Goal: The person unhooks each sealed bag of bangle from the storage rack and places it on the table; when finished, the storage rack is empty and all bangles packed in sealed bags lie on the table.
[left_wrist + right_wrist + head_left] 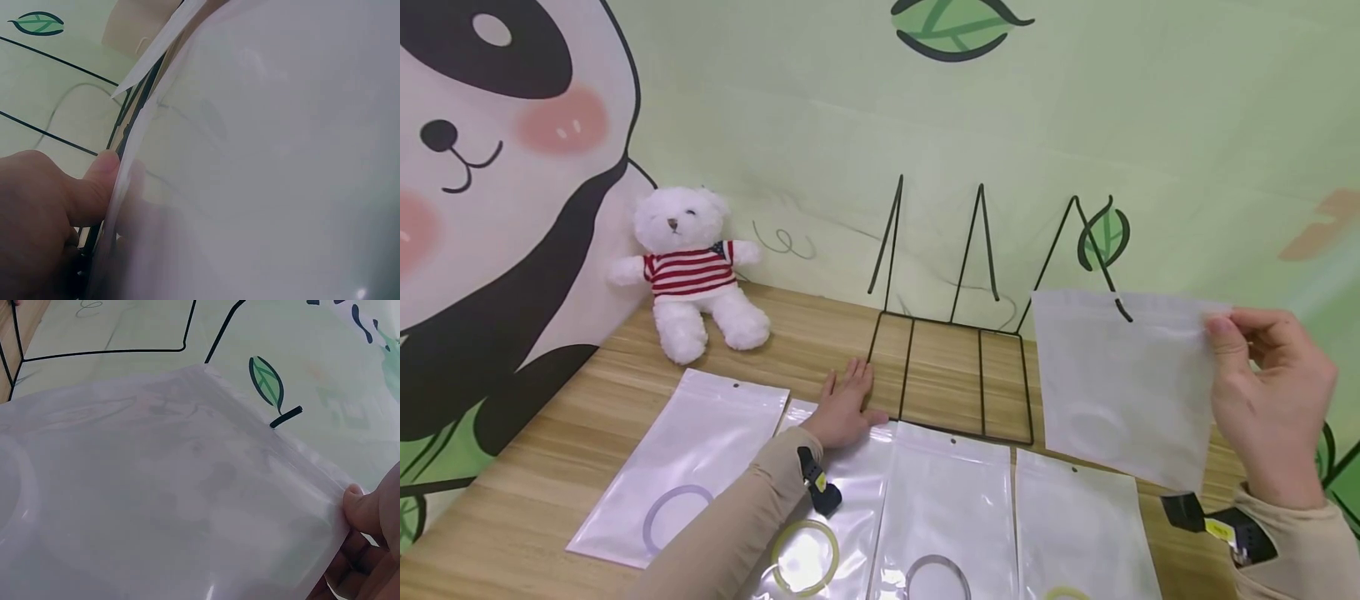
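My right hand (1273, 392) pinches the upper right edge of a white translucent zip bag (1120, 383), thumb in front. The bag hangs at the right end of a black wire rack (981, 375); the rightmost hook's tip (1123, 310) shows in front of the bag's top strip. A faint ring shape shows through its lower part; in the right wrist view it is at the left. My left hand (844, 408) rests on the rack's front left corner, fingers extended. In the left wrist view a pale bag (262, 156) hides most of the rack.
Several white bags with rings inside lie along the front: one with a purple ring (673, 512), one with a yellow ring (805, 558), others to the right. A white teddy bear (692, 267) sits back left. A printed wall cloth (775, 108) rises behind.
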A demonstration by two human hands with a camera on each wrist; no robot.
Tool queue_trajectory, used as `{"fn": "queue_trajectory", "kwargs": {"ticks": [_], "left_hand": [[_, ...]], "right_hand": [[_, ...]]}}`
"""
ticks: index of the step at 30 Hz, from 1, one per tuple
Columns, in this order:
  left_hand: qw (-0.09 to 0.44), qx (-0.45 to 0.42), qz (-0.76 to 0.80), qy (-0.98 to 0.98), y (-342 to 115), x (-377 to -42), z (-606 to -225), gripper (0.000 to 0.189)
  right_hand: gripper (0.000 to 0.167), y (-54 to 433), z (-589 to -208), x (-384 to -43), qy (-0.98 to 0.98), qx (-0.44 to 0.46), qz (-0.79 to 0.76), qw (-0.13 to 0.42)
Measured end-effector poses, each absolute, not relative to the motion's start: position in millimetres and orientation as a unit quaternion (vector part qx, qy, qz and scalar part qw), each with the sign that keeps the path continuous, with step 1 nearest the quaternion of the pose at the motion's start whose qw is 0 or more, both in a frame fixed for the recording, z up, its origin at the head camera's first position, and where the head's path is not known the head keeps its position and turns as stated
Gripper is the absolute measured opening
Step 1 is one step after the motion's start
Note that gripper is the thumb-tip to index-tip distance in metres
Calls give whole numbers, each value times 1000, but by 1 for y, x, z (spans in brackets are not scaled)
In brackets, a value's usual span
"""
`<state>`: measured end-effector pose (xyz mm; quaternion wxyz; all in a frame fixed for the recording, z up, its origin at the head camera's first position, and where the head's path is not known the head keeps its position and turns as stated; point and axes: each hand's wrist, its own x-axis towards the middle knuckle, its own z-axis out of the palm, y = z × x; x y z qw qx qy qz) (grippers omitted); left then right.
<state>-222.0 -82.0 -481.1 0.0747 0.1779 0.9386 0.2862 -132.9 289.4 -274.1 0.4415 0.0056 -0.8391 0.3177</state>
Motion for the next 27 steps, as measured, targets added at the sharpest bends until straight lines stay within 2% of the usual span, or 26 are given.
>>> {"fn": "queue_trajectory", "kwargs": {"ticks": [7,27], "left_hand": [[72,179,284,939,-82,-222,-481,86],[77,177,287,938,-82,-220,-476,85]], "right_hand": [[23,290,-274,-130,-839,4,316,444],[27,290,-270,-116,-838,-5,320,441]]}}
